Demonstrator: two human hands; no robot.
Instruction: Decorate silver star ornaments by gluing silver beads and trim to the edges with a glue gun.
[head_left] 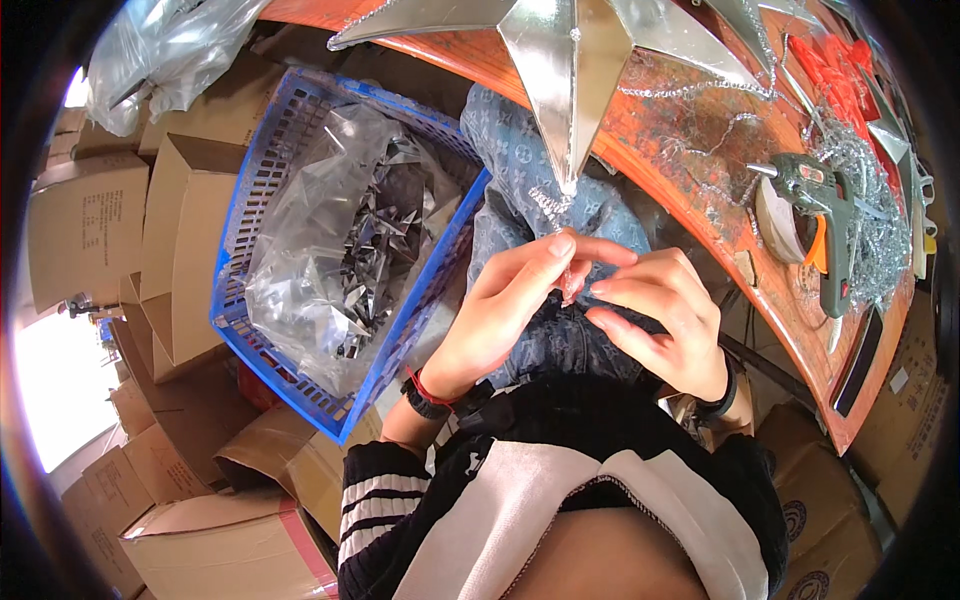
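My left hand (pixel 510 305) is closed, with thumb and fingers pinched on a silver tinsel strand (pixel 548 207). The strand hangs in my lap area, just under the lowest point of a shiny silver star (pixel 566 85). Whether it is joined to that point I cannot tell. A small pinkish piece, too small to name, shows below my left fingertips. Beside it on the right is my right hand (pixel 668 318). Its fingers are bent toward the left hand, thumb and fingertips apart, and I see nothing between them.
On the orange-brown table (pixel 690 195) lie a green glue gun (pixel 825 205), a heap of tinsel (pixel 865 215) and red ribbon (pixel 830 75). To the left stands a blue plastic basket (pixel 228 270) holding a clear bag (pixel 300 240) of shiny pieces. Cardboard boxes (pixel 205 240) crowd the left side.
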